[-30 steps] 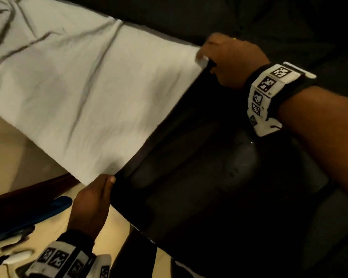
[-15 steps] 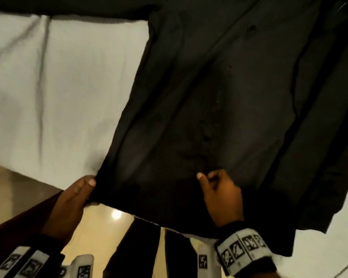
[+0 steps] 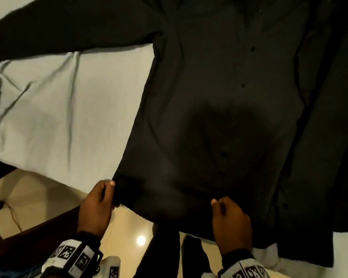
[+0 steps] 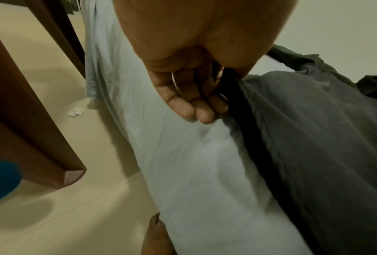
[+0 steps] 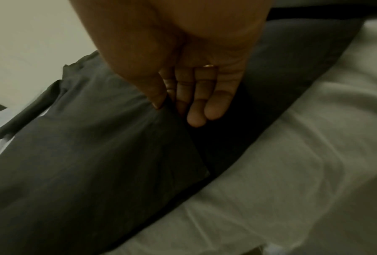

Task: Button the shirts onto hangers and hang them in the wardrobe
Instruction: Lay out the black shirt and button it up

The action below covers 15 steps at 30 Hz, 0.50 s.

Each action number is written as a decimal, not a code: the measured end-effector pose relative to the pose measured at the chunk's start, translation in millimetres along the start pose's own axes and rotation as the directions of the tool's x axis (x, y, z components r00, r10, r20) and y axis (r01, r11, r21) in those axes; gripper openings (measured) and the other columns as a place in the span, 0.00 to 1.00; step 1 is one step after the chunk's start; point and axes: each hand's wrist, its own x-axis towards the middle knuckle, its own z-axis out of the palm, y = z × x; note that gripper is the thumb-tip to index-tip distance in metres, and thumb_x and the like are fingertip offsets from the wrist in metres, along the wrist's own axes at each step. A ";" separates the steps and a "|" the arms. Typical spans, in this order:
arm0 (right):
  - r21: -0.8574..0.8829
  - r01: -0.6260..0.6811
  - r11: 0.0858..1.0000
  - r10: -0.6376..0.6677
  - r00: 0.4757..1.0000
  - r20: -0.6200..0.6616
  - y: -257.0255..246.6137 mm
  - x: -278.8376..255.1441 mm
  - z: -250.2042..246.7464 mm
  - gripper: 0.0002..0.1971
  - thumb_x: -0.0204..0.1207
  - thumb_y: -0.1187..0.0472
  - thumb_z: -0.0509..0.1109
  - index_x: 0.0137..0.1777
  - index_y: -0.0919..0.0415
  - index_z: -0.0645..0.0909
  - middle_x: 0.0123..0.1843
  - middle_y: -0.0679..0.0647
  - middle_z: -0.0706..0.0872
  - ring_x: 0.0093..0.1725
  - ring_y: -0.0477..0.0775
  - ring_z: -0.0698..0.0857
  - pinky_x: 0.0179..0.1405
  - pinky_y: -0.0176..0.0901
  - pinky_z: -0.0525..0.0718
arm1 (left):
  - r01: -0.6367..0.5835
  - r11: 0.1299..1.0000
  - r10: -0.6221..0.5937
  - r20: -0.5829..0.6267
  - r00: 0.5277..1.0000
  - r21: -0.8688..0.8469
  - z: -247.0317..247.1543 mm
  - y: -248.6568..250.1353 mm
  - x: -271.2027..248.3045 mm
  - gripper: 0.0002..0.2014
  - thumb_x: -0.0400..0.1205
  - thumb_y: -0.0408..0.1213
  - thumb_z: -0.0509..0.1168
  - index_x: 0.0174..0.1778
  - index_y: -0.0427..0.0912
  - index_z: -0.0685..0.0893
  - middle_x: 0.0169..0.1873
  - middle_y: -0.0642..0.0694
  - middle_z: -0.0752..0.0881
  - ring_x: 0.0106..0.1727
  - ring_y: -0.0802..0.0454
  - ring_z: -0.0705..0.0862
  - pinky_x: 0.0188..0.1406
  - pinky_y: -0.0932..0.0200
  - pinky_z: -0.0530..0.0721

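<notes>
The shirt (image 3: 219,97) is plain black, with black buttons down its front (it reads charcoal grey in both wrist views). The bed sheet (image 3: 68,117) under it is a plain pale grey-white. The floor (image 3: 38,197) is glossy beige. A wooden panel (image 4: 30,120) beside the bed is reddish brown. The 2 wristbands (image 3: 72,257) are white with black square-patterned markers. A ring (image 5: 209,65) is gold.

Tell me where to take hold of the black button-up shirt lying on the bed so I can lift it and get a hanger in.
Probably the two shoulders, either side of the collar, reaching in from the hem side where both hands already are. The black button-up shirt lies flat on the pale bedsheet, collar end farthest away. The left hand and right hand only pinch its bottom hem, which would lift it upside down.
</notes>
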 end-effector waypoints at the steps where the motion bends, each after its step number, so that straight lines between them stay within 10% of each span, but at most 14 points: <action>1: 0.009 -0.005 1.000 0.005 1.000 -0.013 0.7 -0.7 -1.3 0.15 0.86 0.48 0.63 0.38 0.52 0.77 0.36 0.51 0.83 0.38 0.50 0.83 0.40 0.44 0.79 | 0.003 1.000 -0.003 -0.003 1.000 0.014 1.0 0.3 -0.2 0.13 0.90 0.50 0.58 0.43 0.51 0.82 0.34 0.45 0.87 0.39 0.41 0.86 0.46 0.40 0.86; 7: -0.068 -0.022 0.997 0.024 0.999 0.027 4.8 -7.2 -5.9 0.19 0.85 0.39 0.58 0.39 0.49 0.76 0.38 0.49 0.84 0.40 0.49 0.85 0.49 0.48 0.86 | 0.130 0.991 -0.130 0.047 0.990 0.014 -1.9 -3.2 -1.8 0.20 0.82 0.70 0.58 0.51 0.60 0.84 0.44 0.49 0.89 0.49 0.41 0.90 0.53 0.32 0.89; 12: -0.106 0.061 0.992 -0.049 0.993 0.111 7.0 -7.2 -18.0 0.23 0.82 0.32 0.56 0.39 0.49 0.75 0.37 0.47 0.84 0.39 0.46 0.85 0.40 0.40 0.82 | 0.139 0.974 -0.151 0.057 0.987 0.180 -16.4 5.1 -3.0 0.04 0.84 0.49 0.70 0.49 0.59 0.81 0.44 0.43 0.89 0.40 0.39 0.89 0.54 0.30 0.88; 15: 0.080 0.136 0.987 -0.136 0.991 -0.011 23.0 -8.0 -50.5 0.18 0.84 0.39 0.61 0.38 0.49 0.76 0.33 0.47 0.83 0.35 0.43 0.84 0.34 0.31 0.76 | -0.038 0.941 0.062 -0.061 0.996 0.336 -31.9 -25.0 6.9 0.30 0.70 0.80 0.64 0.53 0.59 0.79 0.47 0.46 0.87 0.41 0.42 0.89 0.51 0.30 0.88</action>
